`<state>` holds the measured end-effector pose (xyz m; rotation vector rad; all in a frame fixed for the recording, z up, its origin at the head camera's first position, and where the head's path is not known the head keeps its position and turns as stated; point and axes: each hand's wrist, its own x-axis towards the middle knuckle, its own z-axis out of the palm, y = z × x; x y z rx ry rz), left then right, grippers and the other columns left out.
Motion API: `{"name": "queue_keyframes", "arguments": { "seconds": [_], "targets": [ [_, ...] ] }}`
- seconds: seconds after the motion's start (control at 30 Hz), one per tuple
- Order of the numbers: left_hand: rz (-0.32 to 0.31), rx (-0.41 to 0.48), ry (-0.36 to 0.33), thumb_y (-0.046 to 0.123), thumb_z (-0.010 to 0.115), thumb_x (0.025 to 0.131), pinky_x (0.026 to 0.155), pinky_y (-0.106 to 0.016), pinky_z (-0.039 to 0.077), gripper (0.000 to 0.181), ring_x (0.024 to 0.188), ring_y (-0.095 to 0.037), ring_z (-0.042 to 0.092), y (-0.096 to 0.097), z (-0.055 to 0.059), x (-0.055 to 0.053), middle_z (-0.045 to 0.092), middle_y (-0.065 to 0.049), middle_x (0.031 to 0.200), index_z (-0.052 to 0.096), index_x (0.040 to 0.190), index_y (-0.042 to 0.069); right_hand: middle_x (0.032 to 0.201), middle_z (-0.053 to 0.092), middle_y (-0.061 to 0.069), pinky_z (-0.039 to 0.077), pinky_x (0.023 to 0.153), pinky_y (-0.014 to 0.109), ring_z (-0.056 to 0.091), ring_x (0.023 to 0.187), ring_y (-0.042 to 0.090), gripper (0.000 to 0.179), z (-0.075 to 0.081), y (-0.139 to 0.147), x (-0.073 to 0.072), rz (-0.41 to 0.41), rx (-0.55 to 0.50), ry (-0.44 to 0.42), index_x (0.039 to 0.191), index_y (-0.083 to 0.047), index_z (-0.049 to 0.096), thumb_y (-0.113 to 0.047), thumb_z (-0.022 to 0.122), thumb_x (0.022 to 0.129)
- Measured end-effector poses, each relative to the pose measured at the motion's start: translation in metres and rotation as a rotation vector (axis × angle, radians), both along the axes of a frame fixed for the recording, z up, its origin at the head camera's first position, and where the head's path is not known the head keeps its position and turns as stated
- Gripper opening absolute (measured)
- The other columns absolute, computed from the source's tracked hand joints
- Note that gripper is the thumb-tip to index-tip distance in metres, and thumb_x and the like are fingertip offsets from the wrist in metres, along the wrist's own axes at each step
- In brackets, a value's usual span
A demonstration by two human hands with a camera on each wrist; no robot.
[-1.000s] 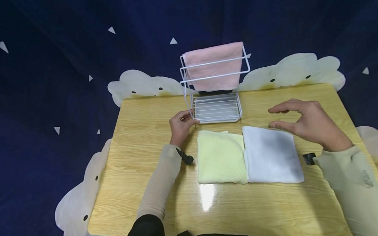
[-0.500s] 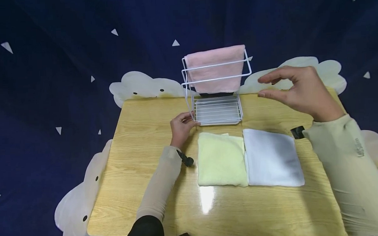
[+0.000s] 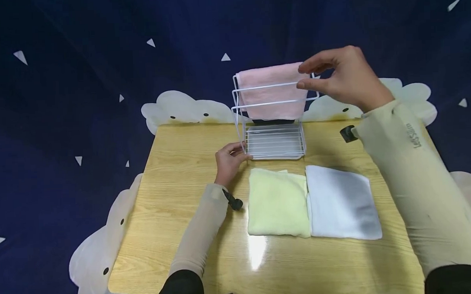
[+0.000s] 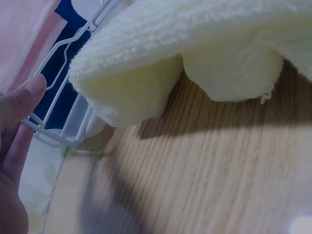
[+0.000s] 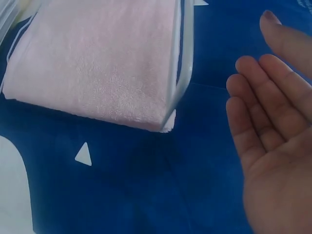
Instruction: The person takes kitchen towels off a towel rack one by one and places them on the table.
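Note:
A white wire towel rack (image 3: 274,102) stands at the back of the table, with a pink towel (image 3: 270,78) hung over its rear bar. My left hand (image 3: 229,162) pinches the rack's lower left front corner; the left wrist view has the thumb and fingers on either side of the white wire. My right hand (image 3: 344,76) is raised by the rack's upper right end, thumb and fingers apart, holding nothing. In the right wrist view, a gap separates its fingers (image 5: 243,114) from the pink towel. A folded yellow towel (image 3: 278,204) and a folded white towel (image 3: 342,204) lie side by side before the rack.
A tray (image 3: 274,141) lies under wires at the rack's base. The wooden table (image 3: 176,235) backs onto a dark blue curtain (image 3: 100,61) with white triangles. White cloud shapes (image 3: 175,106) line the table's far and left edges.
My right hand has risen and moved left, from above the white towel to the rack's upper right end. The left hand keeps its hold on the rack corner.

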<state>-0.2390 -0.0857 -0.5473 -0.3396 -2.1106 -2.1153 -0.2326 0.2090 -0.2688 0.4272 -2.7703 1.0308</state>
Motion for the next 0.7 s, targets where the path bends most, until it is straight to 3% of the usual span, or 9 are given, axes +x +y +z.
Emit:
{"name": "queue_keyframes", "arguments": {
  "seconds": [0.2,0.4,0.7],
  "targets": [
    [0.01,0.011,0.012,-0.015,0.085,0.067,0.083,-0.034,0.064,0.045,0.1,-0.05,0.066,0.0,-0.003,0.002,0.065,-0.036,0.11,0.066,0.108,-0.018,0.121,0.069,0.006,0.053,0.082,0.029,0.058,0.103,0.02,0.041,-0.001,-0.015,-0.03,0.031,0.06,-0.018,0.124,-0.01,0.072,-0.035,0.076,0.092],
    [0.014,0.008,0.007,-0.014,0.086,0.067,0.085,-0.036,0.064,0.046,0.102,-0.051,0.065,0.002,-0.004,0.003,0.064,-0.036,0.111,0.067,0.109,-0.017,0.128,0.067,0.009,0.056,0.094,0.039,0.058,0.107,0.023,0.043,0.0,-0.025,-0.054,0.025,0.085,-0.088,0.129,-0.008,0.068,-0.03,0.075,0.093],
    [0.014,-0.008,0.045,-0.012,0.086,0.067,0.085,-0.033,0.064,0.046,0.099,-0.048,0.067,0.006,-0.001,0.001,0.067,-0.033,0.108,0.067,0.108,-0.017,0.133,0.064,0.012,0.054,0.104,0.043,0.061,0.118,0.025,0.045,0.0,-0.028,-0.068,0.031,0.125,-0.129,0.133,-0.004,0.064,-0.025,0.074,0.094]
  ]
}}
